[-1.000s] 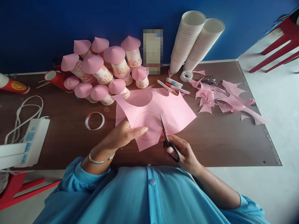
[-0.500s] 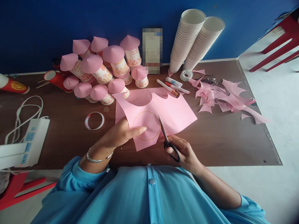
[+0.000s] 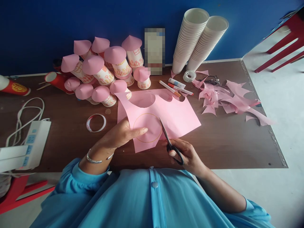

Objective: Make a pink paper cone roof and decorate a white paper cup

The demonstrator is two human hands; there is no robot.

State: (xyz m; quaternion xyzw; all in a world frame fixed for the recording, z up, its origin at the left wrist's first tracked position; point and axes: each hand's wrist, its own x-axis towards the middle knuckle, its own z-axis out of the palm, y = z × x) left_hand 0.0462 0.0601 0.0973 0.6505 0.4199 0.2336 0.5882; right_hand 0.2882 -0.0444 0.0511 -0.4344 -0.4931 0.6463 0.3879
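Right hand (image 3: 186,155) gripping my scissors (image 3: 165,133), left hand (image 3: 121,134) pinching pink paper (image 3: 177,115); bottom flap (image 3: 144,146) just swung left, so probably more blade room beside the drawn circle (image 3: 152,122).

- The phone (image 3: 155,52) stands against the blue wall (image 3: 114,15), its screen blurred out from where I look.
- Two stacks of white cups (image 3: 190,38) rise just right of the phone, side by side.
- The tape roll (image 3: 189,76) lies right of the phone and nearer.
- Two markers (image 3: 169,88) and a small tube (image 3: 177,83) lie in front of the phone, slightly right.
- A red cup (image 3: 57,81) lies tipped over, well left of the phone.
- A white ring (image 3: 96,123) lies flat, left of the phone and nearer.
- The power strip (image 3: 35,144), with white cable, sits far left of the phone.
- A red stool (image 3: 287,41) stands far right of it.
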